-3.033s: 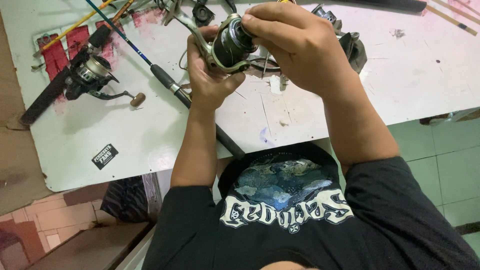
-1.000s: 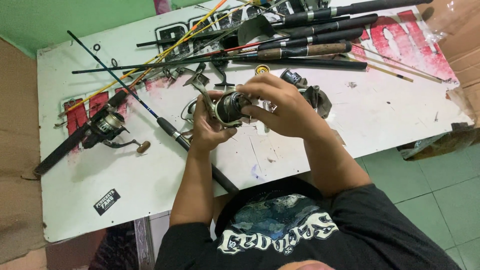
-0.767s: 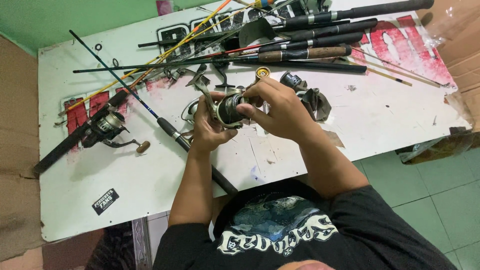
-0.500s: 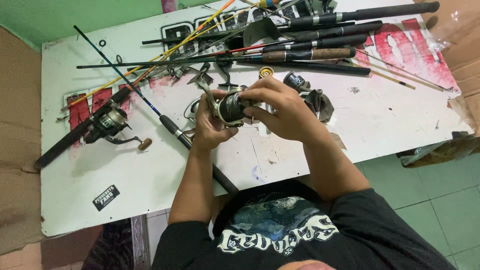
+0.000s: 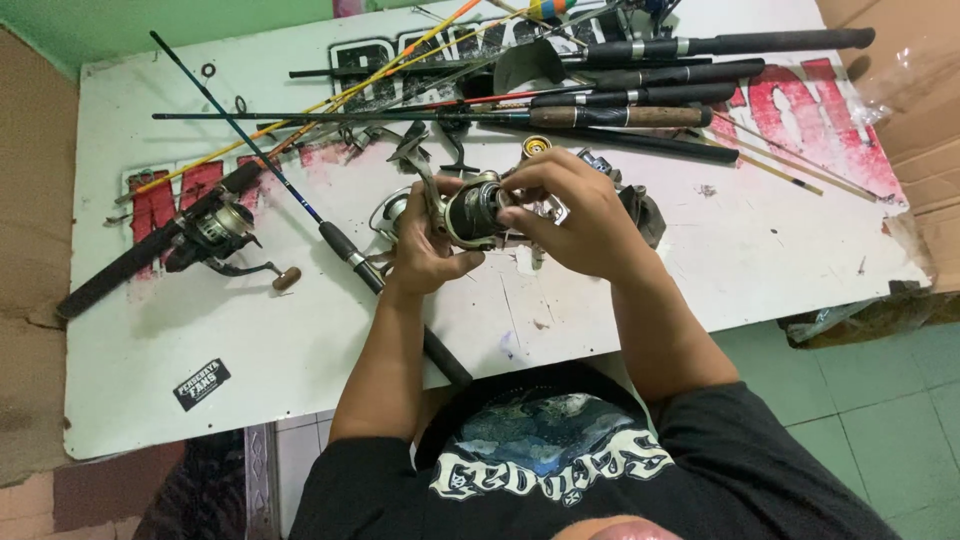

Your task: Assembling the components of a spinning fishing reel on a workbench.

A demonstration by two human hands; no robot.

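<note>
Both my hands hold a black and silver spinning reel point(image 5: 470, 212) just above the white table point(image 5: 780, 250). My left hand point(image 5: 425, 250) cups the reel body from the left and below. My right hand point(image 5: 575, 215) wraps over the spool end from the right, with its fingertips on the rim. A bent wire bail sticks up from the reel's left side. More reel parts lie on the table behind my right hand, partly hidden.
A bundle of fishing rods point(image 5: 620, 95) lies across the table's far side. A dark rod point(image 5: 330, 235) runs diagonally under my left forearm. Another rod with a mounted reel point(image 5: 210, 235) lies at the left. Cardboard point(image 5: 920, 90) borders the right, green tiled floor below.
The view has pulled back and shifted, showing more of the table. My hands keep holding the reel in nearly the same pose.
</note>
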